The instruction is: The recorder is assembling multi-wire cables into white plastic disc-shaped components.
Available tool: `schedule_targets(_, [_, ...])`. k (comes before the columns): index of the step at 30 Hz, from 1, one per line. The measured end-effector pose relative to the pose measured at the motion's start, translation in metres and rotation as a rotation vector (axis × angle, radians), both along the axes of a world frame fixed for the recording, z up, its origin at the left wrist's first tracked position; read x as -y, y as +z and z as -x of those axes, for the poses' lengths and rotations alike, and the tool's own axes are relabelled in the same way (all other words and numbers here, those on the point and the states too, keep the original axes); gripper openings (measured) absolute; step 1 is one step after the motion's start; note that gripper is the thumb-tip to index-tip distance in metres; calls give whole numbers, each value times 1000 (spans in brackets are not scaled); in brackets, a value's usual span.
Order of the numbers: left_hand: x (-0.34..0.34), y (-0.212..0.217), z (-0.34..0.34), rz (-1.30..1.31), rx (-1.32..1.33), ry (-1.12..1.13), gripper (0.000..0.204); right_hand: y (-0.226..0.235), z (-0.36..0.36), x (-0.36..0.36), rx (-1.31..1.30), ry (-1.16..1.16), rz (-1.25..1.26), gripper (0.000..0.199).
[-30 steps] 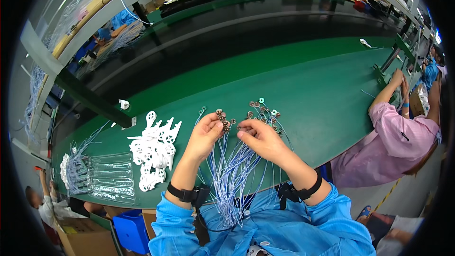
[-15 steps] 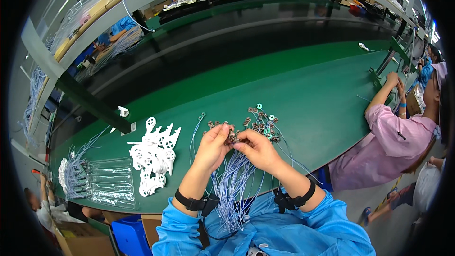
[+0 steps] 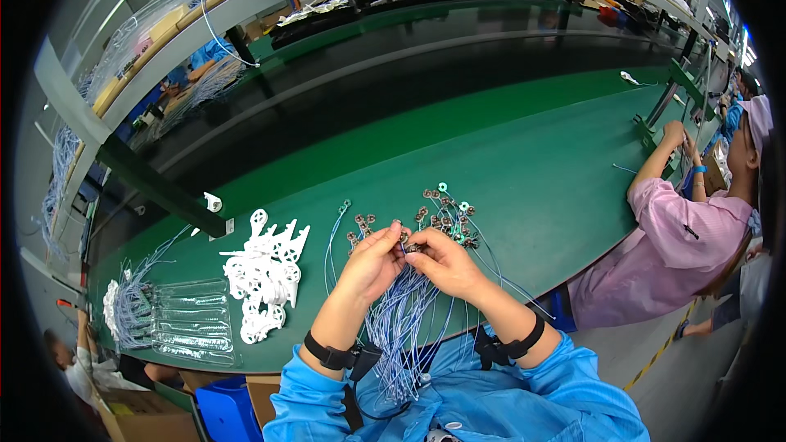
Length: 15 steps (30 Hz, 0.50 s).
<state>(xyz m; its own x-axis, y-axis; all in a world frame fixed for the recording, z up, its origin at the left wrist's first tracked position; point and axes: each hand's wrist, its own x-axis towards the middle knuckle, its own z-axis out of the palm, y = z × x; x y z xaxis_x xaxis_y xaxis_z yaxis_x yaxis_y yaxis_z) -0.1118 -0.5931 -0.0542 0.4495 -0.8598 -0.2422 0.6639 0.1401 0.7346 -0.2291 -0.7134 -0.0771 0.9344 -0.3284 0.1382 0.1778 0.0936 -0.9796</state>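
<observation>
My left hand and my right hand meet over the near edge of the green table. Their thumbs and fingers pinch small round metal parts, coppery and silvery; fingertips partly hide them. A bundle of thin blue-white wires hangs below my hands toward my lap. More round metal parts lie in a cluster just beyond my right hand, some with green rings. A few others sit beyond my left hand, near a wire ending in a green ring.
White plastic pieces are piled on the left, beside a clear plastic tray and another wire bundle. A green post rises there. At right, a person in pink works by a green fixture. A dark conveyor belt runs beyond.
The metal parts between my fingers have shifted slightly and fewer show above my left fingertips. My hands stay close together in nearly the same place.
</observation>
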Motion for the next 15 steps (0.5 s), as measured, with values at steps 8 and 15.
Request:
schedule_targets(8, [11,14,20,-168,228,48,28,14,4,5,-75,-60,-255,21])
schedule_targets(15, [16,-6,4,-92,134,-15,22,-15,-1,9,90,-154,55,20])
